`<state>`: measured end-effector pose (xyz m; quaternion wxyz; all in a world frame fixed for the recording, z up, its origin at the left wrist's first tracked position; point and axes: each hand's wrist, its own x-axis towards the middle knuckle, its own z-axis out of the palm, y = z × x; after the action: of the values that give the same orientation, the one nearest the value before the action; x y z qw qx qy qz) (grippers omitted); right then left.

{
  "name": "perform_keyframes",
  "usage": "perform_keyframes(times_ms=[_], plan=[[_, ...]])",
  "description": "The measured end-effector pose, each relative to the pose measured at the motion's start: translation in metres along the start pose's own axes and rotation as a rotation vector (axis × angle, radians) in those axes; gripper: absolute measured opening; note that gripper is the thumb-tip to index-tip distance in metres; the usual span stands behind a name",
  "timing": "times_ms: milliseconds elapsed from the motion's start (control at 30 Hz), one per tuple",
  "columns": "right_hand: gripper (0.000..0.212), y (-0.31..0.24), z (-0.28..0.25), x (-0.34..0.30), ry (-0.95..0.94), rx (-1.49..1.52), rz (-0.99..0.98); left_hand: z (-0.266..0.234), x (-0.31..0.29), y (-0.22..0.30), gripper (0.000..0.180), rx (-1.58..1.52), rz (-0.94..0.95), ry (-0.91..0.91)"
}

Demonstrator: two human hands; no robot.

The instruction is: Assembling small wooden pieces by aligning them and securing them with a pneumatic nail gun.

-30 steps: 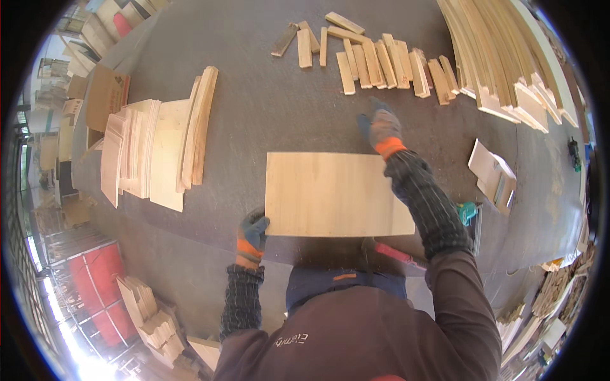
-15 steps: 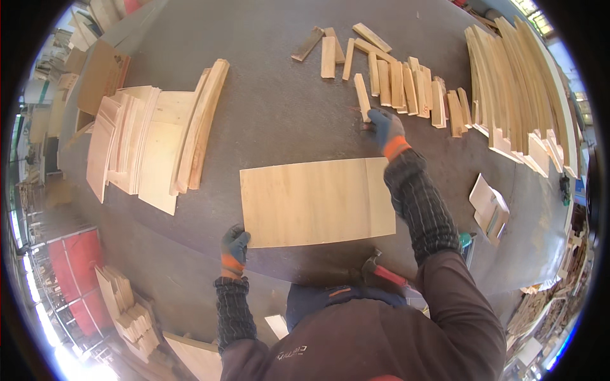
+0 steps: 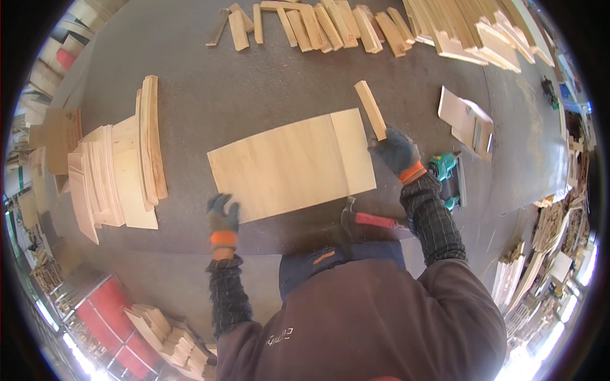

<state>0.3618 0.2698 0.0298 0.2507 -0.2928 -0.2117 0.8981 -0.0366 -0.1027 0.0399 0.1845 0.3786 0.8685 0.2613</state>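
Note:
A pale plywood board (image 3: 283,166) lies flat on the dark tabletop in front of me, slightly tilted, with a seam line near its right end. My left hand (image 3: 222,214), in a grey and orange glove, is at the board's lower left corner with fingers apart. Beyond the board's right edge, my gloved right hand (image 3: 395,152) is closed on the near end of a short wooden strip (image 3: 370,109), which points away from me. Just below the board lies a claw hammer (image 3: 378,220) with a red handle. A green nail gun (image 3: 443,166) rests right of my right wrist.
Several short wooden strips (image 3: 311,26) lie in a row at the far side, beside a stack of long boards (image 3: 470,28). Plywood panels (image 3: 130,171) and long strips (image 3: 151,133) are piled at the left. A folded pale piece (image 3: 467,117) sits at the right.
My right hand has drawn the wooden strip from the far row back toward the board's right edge. The board has turned slightly, its right end farther away; my left hand's fingers have spread. The view has shifted.

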Motion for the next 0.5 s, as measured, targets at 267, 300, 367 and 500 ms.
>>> perform_keyframes(times_ms=[267,300,367,500], plan=[[0.049,0.053,0.006,-0.032,0.435,-0.474,-0.19,0.049,-0.038,0.088,0.071,0.403,0.069,-0.043],[0.05,0.056,0.002,-0.032,0.362,-0.275,-0.151,0.048,-0.042,0.086,0.071,0.419,0.074,-0.04],[0.052,0.049,0.016,-0.039,0.181,0.007,-0.133,0.043,-0.043,0.085,0.073,0.335,0.056,-0.059],[0.053,0.021,0.087,-0.073,0.103,-0.082,-0.172,0.019,-0.023,0.159,0.079,0.226,0.322,0.038]])
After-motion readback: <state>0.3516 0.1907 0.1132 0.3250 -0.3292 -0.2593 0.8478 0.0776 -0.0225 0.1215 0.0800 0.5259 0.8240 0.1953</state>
